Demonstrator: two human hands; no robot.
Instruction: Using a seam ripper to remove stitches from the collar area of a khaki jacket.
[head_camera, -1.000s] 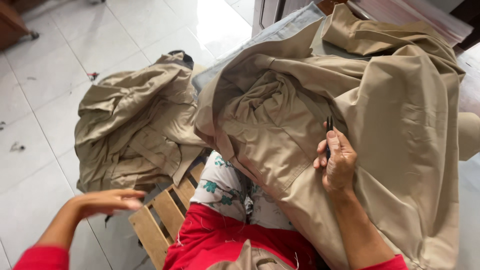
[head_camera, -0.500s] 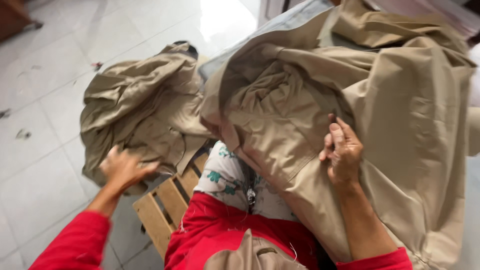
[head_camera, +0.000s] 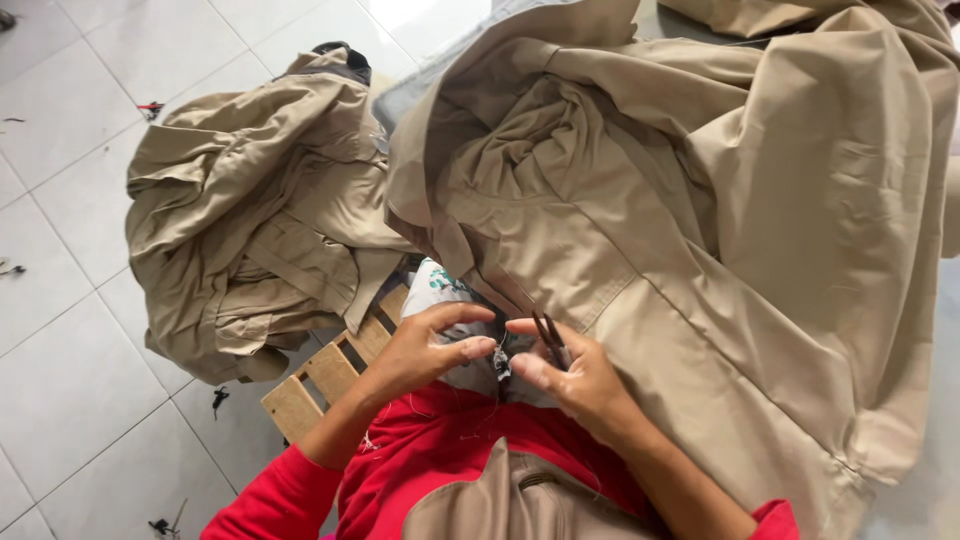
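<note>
Now the left hand (head_camera: 425, 350), back from the floor side, pinches something small (hard to make out) beside the right hand (head_camera: 570, 375). That hand grips dark thread snips (head_camera: 550, 340) against the khaki garment (head_camera: 720, 250)

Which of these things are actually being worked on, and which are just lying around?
In use: left hand and right hand, small dark snips, the tan garment on the lap.

Lying about: heap of tan garments, wooden slat seat, thread scraps on the tiled floor.
</note>
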